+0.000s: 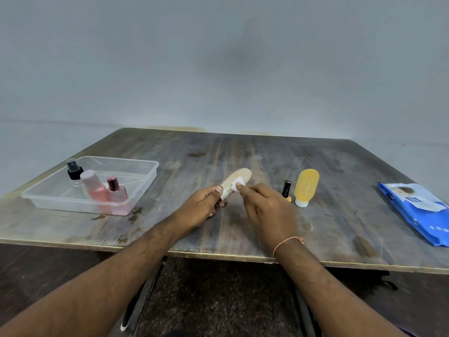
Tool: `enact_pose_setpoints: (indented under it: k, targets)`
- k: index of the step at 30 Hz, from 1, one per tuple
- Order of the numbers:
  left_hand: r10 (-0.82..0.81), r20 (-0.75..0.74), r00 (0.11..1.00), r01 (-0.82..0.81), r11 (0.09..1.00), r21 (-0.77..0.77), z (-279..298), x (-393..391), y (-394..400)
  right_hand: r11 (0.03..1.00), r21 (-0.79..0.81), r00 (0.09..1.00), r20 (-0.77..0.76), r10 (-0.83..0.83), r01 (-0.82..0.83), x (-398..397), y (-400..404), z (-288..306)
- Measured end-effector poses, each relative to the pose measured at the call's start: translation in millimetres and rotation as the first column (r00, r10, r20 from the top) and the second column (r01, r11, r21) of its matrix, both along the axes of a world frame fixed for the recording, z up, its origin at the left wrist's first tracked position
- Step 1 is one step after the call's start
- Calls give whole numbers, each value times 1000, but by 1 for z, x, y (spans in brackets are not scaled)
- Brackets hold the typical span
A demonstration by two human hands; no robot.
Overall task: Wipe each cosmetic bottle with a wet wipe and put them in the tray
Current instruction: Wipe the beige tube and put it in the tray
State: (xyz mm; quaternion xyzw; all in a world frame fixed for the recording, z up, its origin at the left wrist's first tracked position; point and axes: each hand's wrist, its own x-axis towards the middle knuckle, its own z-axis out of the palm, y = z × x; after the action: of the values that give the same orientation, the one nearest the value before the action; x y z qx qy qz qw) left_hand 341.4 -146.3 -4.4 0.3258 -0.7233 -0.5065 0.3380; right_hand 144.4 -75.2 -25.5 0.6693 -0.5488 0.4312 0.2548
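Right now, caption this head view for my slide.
Left hand holds beige tube while right hand wipes it; three bottles already in tray.

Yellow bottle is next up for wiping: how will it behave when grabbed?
The yellow bottle stands on its small white cap, wider body on top, so a nudge would probably tip it. It looks like soft plastic and may give when squeezed, likely light.

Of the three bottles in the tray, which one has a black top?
The clear spray bottle, at the far left in the tray. The other two are pink, with a pale cap and a metallic rose cap.
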Motion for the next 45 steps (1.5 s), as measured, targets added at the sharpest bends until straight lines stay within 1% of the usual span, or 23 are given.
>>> enact_pose_setpoints:
  k: [5,7,10,14,18,20,22,24,26,31,36,41,43,45]
  targets:
    - [3,16,1000,-4,999,31,-1,1,-1,994,0,965,241,-102,105,-5,2,5]
    - [7,34,999,-7,1000,10,-3,1,-1,995,15,954,285,-97,97,-6,2,6]
    - [10,48,999,-9,1000,-27,-2,2,0,998,12,954,294,-65,65,-5,2,6]
    - [17,76,997,-10,996,-91,-2,2,1,999,-16,963,266,-38,44,-5,4,6]
    - [16,111,994,5,984,-180,-3,4,2,999,23,980,198,17,-22,-4,4,4]
    - [21,120,993,3,980,-198,-6,4,0,996,50,983,174,58,-68,-4,4,2]
    - [29,132,991,0,976,-216,-7,4,-2,990,71,985,127,114,-123,-2,4,3]
    - [36,154,987,4,967,-254,-7,3,-2,980,98,984,49,171,-176,0,5,3]
    - [43,157,987,4,958,-285,-4,2,1,975,115,981,1,193,-192,2,6,4]
    - [-6,89,996,29,967,-253,-3,2,4,976,103,981,37,190,-193,0,5,4]
    - [-2,131,991,35,968,-247,-2,2,7,992,112,991,127,43,-57,-3,4,3]
    - [-16,241,971,94,944,-317,-2,4,7,996,63,974,213,-79,67,-3,4,6]
    - [-17,279,960,116,932,-343,-1,4,9,991,82,947,295,-124,104,-4,5,9]
    - [-19,306,952,134,923,-362,-1,4,10,985,126,901,405,-156,114,-6,5,12]
